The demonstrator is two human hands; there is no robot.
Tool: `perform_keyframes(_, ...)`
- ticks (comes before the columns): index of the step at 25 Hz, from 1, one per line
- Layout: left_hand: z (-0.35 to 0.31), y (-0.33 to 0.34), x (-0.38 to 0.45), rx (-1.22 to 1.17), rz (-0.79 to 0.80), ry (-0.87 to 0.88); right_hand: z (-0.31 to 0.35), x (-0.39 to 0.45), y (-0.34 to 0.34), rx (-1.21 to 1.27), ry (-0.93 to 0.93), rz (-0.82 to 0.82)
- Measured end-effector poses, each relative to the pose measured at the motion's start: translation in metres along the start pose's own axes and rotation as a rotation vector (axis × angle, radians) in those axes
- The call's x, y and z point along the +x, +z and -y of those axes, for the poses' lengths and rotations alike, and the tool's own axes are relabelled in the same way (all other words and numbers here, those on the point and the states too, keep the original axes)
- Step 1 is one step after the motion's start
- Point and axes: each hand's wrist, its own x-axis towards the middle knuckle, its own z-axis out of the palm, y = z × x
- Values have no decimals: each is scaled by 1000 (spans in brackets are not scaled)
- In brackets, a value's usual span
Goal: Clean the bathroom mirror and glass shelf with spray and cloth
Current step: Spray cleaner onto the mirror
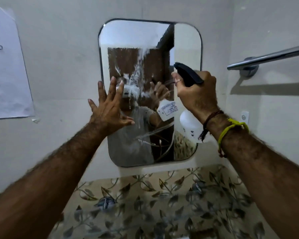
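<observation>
Partly hidden spray bottle (191, 128) in right hand (195, 94); left hand (109, 107) splayed on mirror (185, 49).

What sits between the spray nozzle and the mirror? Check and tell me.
Nothing visible. The right hand holds the bottle with its nozzle facing bare mirror. The left hand lies spread at the mirror's left edge, clear of the spray's path.

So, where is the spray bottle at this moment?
In the head view, the spray bottle is held up in the right hand, in front of the right edge of the mirror, left of the towel bar.
</observation>
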Motion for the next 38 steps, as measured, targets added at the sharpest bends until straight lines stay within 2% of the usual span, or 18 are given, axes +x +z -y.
perform_keyframes(2,1,1,1,-15,23,-7,0,11,2,77,17,-95)
perform_keyframes(9,-2,6,6,-73,3,-71,-11,10,7,37,89,-106)
perform_keyframes(18,3,21,-11,48,31,-28,-53,-65,-2,-95,117,243)
perform_keyframes(22,-1,38,-32,50,44,7,-73,-106,1,-118,77,327)
perform_keyframes(24,-5,48,-52,6,73,-7,-85,-132,3,-156,58,456)
perform_keyframes(28,-10,59,-58,-10,63,-9,-95,-152,6,-286,-64,560)
perform_keyframes(32,-12,64,-62,-30,113,-28,-103,-155,6,-480,76,709)
perform_keyframes(34,-11,65,-59,-50,101,-40,-106,-152,4,-527,101,683)
perform_keyframes(38,-24,51,-42,-2,47,-23,-93,-116,5,-343,60,533)
